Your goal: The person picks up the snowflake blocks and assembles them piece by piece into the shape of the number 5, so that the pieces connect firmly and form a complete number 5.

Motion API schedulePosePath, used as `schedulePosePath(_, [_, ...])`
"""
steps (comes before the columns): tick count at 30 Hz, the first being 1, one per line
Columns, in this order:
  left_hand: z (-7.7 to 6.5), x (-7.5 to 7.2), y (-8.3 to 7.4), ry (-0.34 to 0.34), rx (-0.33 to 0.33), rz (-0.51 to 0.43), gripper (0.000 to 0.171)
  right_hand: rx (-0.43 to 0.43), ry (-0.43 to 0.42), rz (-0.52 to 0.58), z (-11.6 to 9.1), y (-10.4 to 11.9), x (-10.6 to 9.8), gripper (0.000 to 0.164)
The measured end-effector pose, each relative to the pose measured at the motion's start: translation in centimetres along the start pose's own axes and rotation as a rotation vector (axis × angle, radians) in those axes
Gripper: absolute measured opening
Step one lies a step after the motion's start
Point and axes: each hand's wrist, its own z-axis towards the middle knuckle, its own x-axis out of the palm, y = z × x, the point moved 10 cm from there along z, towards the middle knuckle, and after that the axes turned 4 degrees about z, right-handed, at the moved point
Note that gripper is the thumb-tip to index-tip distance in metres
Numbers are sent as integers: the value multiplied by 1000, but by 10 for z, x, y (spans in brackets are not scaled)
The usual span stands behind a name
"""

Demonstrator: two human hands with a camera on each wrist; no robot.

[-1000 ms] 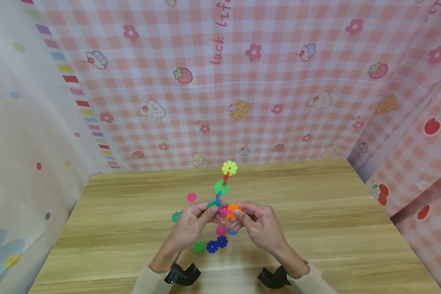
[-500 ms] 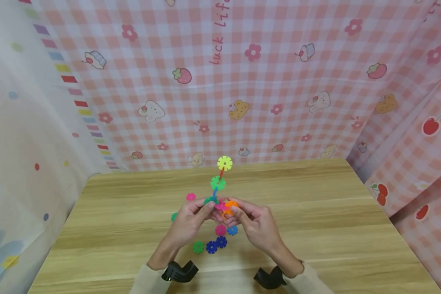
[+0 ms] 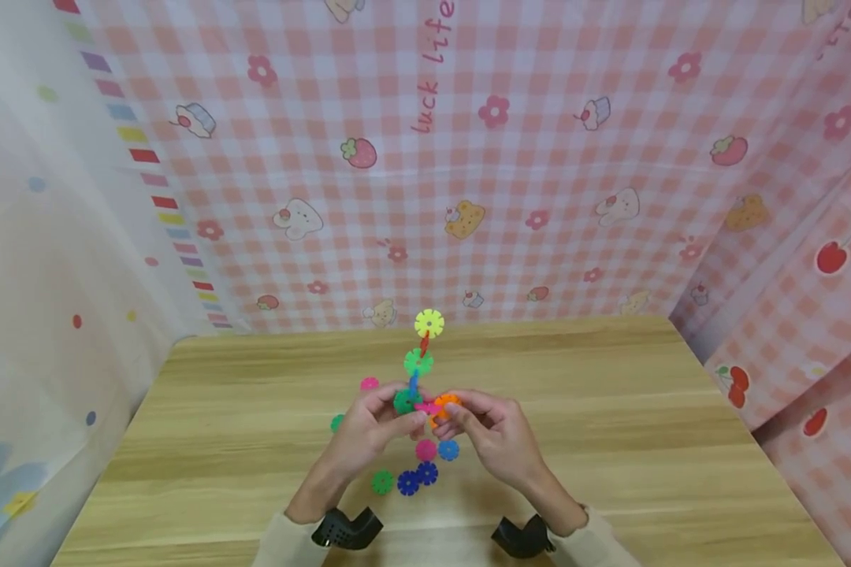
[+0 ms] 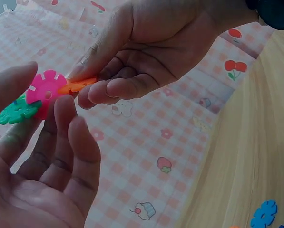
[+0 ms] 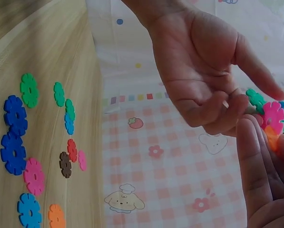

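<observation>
Head view: chain of flower-shaped discs (image 3: 414, 383) held above the table (image 3: 610, 425); only here does its whole length show, up to the yellow disc (image 3: 429, 316) at the far end. Right hand (image 3: 499, 437) pinches the orange disc (image 3: 448, 403) between thumb and fingers. Left hand (image 3: 365, 429) is at the green disc (image 3: 401, 403), fingers bent.

Left wrist view: pink disc (image 4: 43, 86), a mere sliver in head view, shows its face, joined between green and orange. Left thumb is beside the discs, contact unclear; cannot tell whether this hand grips.

Right wrist view: brown disc (image 5: 65, 168) and red disc (image 5: 72, 146) lie on the table, neither visible in head view. Loose orange disc (image 5: 56, 218) lies near the blue disc (image 5: 24, 211). Two dark blue discs (image 5: 8, 153) touch; head view agrees.
</observation>
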Motion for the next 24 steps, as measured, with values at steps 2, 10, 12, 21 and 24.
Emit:
schedulePosePath(2, [-1, 1, 1, 7, -5, -2, 28, -5, 8, 0, 0, 1, 1, 19])
schedulePosePath(10, [-3, 4, 8, -27, -129, 29, 34, -25, 28, -34, 1, 2, 4, 16])
schedulePosePath(12, [-3, 4, 9, -47, -140, 82, 35, -21, 19, -49, 0, 1, 3, 13])
schedulePosePath(21, [-2, -2, 12, -116, -150, 252, 21, 77, -7, -21, 0, -12, 1, 16])
schedulePosePath(24, [-3, -4, 10, -134, -135, 283, 22, 123, -5, -32, 1, -17, 1, 19])
